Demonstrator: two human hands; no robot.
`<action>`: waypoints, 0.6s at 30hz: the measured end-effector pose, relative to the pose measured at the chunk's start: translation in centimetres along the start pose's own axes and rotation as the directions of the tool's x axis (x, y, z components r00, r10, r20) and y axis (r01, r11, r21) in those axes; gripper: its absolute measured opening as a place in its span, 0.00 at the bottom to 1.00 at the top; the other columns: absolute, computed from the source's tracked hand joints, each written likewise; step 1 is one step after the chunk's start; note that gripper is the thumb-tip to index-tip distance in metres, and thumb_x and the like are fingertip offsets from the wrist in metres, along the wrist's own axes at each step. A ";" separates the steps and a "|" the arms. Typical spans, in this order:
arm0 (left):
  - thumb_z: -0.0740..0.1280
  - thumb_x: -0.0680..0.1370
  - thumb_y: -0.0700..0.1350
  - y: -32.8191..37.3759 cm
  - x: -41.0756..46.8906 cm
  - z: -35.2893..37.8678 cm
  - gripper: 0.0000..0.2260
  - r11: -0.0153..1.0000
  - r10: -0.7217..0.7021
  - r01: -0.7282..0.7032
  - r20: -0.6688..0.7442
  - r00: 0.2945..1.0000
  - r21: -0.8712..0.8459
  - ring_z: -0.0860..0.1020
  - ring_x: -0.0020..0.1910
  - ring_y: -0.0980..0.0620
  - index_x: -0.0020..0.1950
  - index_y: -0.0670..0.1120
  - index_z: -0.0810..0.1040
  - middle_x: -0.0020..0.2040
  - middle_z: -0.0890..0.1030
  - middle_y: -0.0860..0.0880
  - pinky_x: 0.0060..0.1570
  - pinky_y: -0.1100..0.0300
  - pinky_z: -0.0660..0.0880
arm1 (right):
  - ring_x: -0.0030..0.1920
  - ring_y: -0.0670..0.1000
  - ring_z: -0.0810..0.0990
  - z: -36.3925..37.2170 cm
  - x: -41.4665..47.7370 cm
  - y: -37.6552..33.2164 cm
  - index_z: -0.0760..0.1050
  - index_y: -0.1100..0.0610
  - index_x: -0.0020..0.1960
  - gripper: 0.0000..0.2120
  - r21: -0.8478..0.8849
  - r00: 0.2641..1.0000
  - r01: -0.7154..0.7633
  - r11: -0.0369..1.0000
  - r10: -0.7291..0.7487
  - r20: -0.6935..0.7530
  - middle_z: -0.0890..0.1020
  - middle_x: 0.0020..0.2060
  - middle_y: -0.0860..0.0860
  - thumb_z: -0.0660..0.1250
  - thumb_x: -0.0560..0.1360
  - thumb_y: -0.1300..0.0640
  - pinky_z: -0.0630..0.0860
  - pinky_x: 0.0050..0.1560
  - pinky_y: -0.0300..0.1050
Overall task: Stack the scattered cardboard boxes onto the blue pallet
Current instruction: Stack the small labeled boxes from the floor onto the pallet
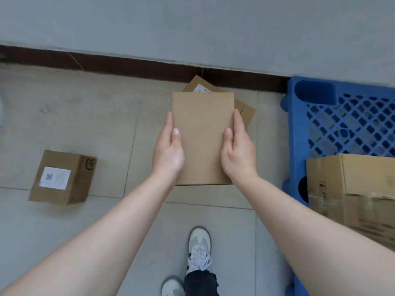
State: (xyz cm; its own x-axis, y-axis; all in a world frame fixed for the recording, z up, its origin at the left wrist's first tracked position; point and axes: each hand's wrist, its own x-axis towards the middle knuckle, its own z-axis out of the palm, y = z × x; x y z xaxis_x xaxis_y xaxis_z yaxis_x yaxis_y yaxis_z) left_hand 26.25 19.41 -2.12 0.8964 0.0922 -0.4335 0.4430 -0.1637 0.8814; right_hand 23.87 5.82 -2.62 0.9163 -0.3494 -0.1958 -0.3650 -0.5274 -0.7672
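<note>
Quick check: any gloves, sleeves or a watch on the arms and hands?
No. The left hand and right hand are ungloved, with no rings showing. No sleeve, watch or wristband is in view anywhere up to the frame edge.

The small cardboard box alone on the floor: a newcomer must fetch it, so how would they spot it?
From the blue plastic lattice pallet on the right, cross the pale tiled floor to the far left. The small brown cardboard box lies there, touching nothing else. No other box shows a whole white label with a printed code on top.
</note>
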 end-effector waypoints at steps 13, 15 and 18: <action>0.51 0.83 0.45 9.9 -18.8 6.5 0.20 0.992 0.118 -0.114 0.105 0.987 -0.050 0.64 0.68 0.62 0.76 0.54 0.59 0.74 0.63 0.55 0.72 0.59 0.59 | 0.70 0.49 0.66 -19.9 -12.5 -2.7 0.53 0.50 0.76 0.23 0.005 0.992 0.009 1.000 -0.008 -0.124 0.67 0.71 0.48 0.51 0.82 0.53 0.60 0.64 0.37; 0.52 0.83 0.45 10.6 -21.4 8.5 0.20 0.991 0.120 -0.113 0.121 0.985 -0.066 0.64 0.70 0.60 0.76 0.55 0.59 0.74 0.63 0.56 0.73 0.57 0.60 | 0.70 0.48 0.65 -23.1 -14.1 -2.1 0.52 0.50 0.76 0.23 -0.003 0.992 0.005 1.000 -0.006 -0.128 0.66 0.72 0.47 0.51 0.82 0.53 0.59 0.63 0.35; 0.52 0.83 0.46 11.2 -25.3 12.0 0.20 0.990 0.122 -0.111 0.138 0.983 -0.083 0.65 0.69 0.60 0.76 0.56 0.59 0.74 0.64 0.56 0.73 0.55 0.60 | 0.70 0.48 0.65 -28.0 -16.3 -0.3 0.52 0.51 0.76 0.23 -0.002 0.989 0.003 1.000 -0.003 -0.145 0.66 0.72 0.46 0.51 0.82 0.54 0.59 0.62 0.34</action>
State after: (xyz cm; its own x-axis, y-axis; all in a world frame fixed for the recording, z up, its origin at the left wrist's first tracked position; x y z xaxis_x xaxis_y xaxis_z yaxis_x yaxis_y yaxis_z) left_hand 8.64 3.44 16.52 0.9366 -0.0645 -0.3443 0.3381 -0.0905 0.9368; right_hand 4.42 -9.96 17.94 0.8838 -0.4563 -0.1030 -0.3629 -0.5297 -0.7666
